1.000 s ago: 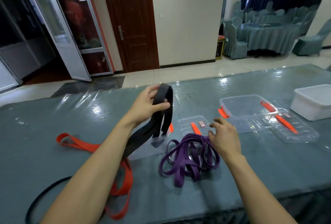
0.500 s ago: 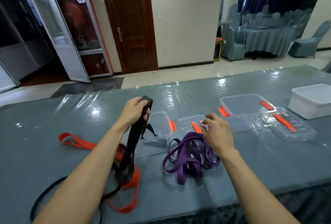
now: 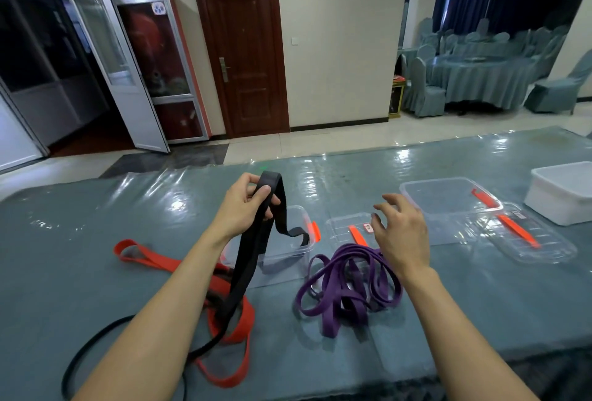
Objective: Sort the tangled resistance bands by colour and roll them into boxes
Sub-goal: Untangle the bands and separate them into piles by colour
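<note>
**Left hand (image 3: 243,208) grips black band (image 3: 245,272) over a table of tangled straps**

The left hand holds the folded top of the black band raised above the table (image 3: 64,256), fingers and thumb curled round it. The right hand (image 3: 400,234) hovers with fingers spread and relaxed, holding nothing, just above the purple band (image 3: 346,291). From the grip, the long part of the black band runs down to the table, crossing the red band (image 3: 147,259) that lies in loops on the left. Its short end curls in front of a small clear box (image 3: 301,213) with an orange clasp; whether it touches the box cannot be told. The purple band lies in a loose heap on the table near the front edge, partly over the small clear lid (image 3: 342,227) just right of that box. Further right stand a larger clear box (image 3: 448,198) and its lid (image 3: 544,246), both with orange clasps. A white box (image 3: 563,192) sits at the far right edge.
</note>
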Tool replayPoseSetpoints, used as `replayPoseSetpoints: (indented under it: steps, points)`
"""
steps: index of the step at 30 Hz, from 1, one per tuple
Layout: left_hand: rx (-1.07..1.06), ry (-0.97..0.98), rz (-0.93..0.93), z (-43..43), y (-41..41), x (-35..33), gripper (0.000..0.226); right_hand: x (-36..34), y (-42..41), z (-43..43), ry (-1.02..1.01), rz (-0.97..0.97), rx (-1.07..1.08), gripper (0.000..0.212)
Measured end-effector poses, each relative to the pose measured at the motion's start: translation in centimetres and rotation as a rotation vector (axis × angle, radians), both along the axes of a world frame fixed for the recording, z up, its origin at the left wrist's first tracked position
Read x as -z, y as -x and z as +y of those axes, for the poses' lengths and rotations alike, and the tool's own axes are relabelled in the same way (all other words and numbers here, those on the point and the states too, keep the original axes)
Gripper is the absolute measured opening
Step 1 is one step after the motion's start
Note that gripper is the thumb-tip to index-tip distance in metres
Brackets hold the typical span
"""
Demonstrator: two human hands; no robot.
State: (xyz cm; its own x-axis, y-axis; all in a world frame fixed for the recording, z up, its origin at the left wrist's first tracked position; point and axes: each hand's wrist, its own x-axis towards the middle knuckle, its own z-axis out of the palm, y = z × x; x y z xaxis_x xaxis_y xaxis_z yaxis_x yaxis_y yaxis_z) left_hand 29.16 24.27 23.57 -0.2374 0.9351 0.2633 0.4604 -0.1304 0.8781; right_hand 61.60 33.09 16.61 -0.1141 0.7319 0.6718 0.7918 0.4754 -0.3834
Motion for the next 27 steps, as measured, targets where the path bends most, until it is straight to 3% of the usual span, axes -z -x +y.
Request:
replayPoseSetpoints:
  steps: [5, 12, 23, 27]
  points:
    - [-0.029, -0.039, -0.032, -0.2, -0.3, -0.3, 0.011, -1.2, 0.4, 0.2, -0.011, 0.004, -0.005, 0.021]
    - [-0.044, -0.047, -0.042, -0.7, -0.3, -0.2, 0.012, -1.3, 0.9, 0.3, -0.040, -0.023, -0.002, 0.003]
    - [-0.026, -0.056, -0.035, -0.5, 0.1, -0.2, 0.009, -1.6, 1.2, 0.1, -0.036, -0.044, 0.004, 0.005]
    - [0.056, -0.069, -0.053, -0.4, -1.5, -1.4, 0.007, -2.5, 1.7, -0.3, 0.042, -0.037, -0.149, 0.038]
